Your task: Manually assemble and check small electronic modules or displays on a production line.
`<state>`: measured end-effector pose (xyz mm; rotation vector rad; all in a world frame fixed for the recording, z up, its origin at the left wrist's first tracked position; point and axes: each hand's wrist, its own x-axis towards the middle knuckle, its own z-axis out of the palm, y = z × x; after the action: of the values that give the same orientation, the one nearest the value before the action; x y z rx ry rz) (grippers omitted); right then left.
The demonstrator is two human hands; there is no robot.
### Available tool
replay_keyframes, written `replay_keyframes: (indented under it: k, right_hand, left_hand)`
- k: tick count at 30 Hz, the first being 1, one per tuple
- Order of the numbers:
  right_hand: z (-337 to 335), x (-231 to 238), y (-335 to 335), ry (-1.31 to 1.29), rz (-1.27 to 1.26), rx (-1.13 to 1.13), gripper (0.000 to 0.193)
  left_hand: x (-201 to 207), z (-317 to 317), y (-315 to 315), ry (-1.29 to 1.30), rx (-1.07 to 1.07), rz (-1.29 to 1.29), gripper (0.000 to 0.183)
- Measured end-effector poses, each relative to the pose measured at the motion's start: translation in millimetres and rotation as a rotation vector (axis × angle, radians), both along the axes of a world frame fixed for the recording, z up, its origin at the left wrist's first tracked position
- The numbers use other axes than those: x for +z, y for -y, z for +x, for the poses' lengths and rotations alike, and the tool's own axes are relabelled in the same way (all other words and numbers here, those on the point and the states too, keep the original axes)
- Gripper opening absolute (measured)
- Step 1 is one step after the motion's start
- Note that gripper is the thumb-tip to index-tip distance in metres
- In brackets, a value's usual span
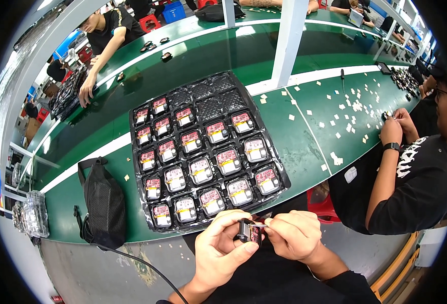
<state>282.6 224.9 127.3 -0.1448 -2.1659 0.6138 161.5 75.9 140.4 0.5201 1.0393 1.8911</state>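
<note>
My left hand grips a small black device housing between thumb and fingers, tilted so that part of its red circuit board shows. Pinched in my right hand is a thin metal tool, its tip at the housing's edge; whether it is tweezers or a pick I cannot tell. Both hands are in front of the green bench's near edge. Just beyond them lies a black plastic tray with rows of similar housings, each showing a red board, a silvery block and a yellow strip.
Left of the tray lies a black bag; a black cable runs below it. Small pale squares are scattered to the right, near a co-worker. A white post rises behind the tray. Another person reaches across at far left.
</note>
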Motion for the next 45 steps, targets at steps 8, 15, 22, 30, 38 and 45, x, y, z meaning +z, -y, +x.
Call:
replay_keyframes:
  k: [8,15,22,30,38,45]
  right_hand:
    - [0.3,3.1,-1.6,-0.020,-0.085,0.004,0.024]
    - [6.9,-1.4,-7.3,0.005,0.159,-0.065,0.030]
    - [8.5,-3.6,-4.3,-0.061,0.234,-0.088,0.034]
    - [11.0,-5.6,-3.9,-0.041,0.270,-0.075,0.032]
    - [7.2,-6.6,-4.1,-0.036,0.297,-0.070,0.028]
    - [7.1,-1.5,-4.2,0.014,0.195,-0.031,0.023]
  left_hand:
    - [2.9,14.3,-6.9,-0.014,0.124,-0.045,0.061]
    - [-6.0,7.7,0.7,-0.025,0.077,0.073,0.055]
    - [-8.6,7.3,-0.3,-0.082,0.095,0.105,0.055]
    - [-7.6,7.1,0.5,-0.066,0.084,0.087,0.054]
    - [-8.4,5.4,0.5,-0.069,0.065,0.094,0.054]
    - [-8.3,5.6,2.5,-0.093,0.071,0.088,0.055]
